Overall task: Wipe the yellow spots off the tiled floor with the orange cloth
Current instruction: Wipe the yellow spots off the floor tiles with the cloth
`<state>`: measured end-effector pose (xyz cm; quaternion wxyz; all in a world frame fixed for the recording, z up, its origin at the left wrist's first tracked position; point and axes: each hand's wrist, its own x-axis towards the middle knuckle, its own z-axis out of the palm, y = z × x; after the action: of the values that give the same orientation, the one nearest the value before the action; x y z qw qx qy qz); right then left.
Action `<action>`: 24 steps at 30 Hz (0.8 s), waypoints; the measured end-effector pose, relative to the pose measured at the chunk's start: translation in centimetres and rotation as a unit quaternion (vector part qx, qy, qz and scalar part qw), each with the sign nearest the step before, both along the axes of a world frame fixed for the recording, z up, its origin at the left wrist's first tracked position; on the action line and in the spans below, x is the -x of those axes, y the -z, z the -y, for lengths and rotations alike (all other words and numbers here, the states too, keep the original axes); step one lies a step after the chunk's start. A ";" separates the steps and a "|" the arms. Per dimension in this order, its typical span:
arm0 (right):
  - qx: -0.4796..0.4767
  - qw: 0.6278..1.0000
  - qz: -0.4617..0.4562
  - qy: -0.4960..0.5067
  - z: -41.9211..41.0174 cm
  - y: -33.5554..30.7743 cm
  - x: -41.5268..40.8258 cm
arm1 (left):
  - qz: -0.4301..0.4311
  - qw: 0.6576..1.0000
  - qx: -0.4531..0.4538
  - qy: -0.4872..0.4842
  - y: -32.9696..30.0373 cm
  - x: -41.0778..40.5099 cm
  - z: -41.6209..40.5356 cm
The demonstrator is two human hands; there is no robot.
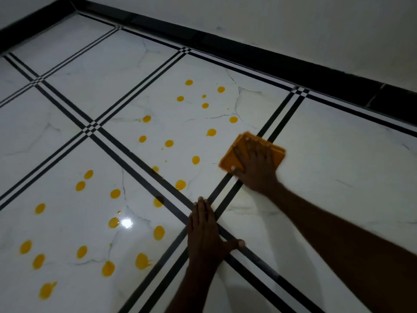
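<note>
A folded orange cloth (232, 158) lies flat on the white tiled floor (338, 154), over a black grout band. My right hand (256, 168) presses down on it with fingers spread straight. My left hand (204, 231) rests flat on the floor where two black bands cross, fingers straight and thumb out to the right. Several yellow spots (211, 132) dot the tile to the left of the cloth. More yellow spots (108, 268) cover the near-left tile, some of them smeared.
A black skirting strip (293, 71) runs along the base of the white wall (293, 19) at the back and meets a corner at the far left. A bright light glare (126, 223) reflects off the near-left tile.
</note>
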<state>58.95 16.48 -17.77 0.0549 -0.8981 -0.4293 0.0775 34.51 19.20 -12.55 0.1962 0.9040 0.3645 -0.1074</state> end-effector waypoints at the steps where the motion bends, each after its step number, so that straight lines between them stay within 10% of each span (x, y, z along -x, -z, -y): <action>1: -0.003 0.999 0.004 -0.033 -0.8 0.3 2.2 | 0.001 1.000 0.000 0.001 0.0 0.0 -0.1; 5: -0.011 0.995 -0.007 -0.099 3.6 0.6 5.4 | 0.034 0.999 0.008 -0.019 0.1 0.7 0.1; 12: 0.004 0.996 -0.018 0.085 3.0 -0.7 -4.0 | -0.018 1.000 0.003 -0.009 -0.1 -0.1 -0.1; 19: -0.021 0.995 -0.015 -0.095 7.6 0.8 7.9 | -0.081 0.995 0.001 0.053 -0.3 0.6 -1.7; 24: -0.003 0.994 0.027 0.106 15.4 -0.3 -1.3 | -0.072 0.992 -0.014 0.106 -0.7 -0.4 -1.5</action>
<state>60.25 1.04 -17.47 0.0538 -0.9402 -0.3333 0.0458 34.95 20.72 -11.81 0.1439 0.9301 0.2811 -0.1876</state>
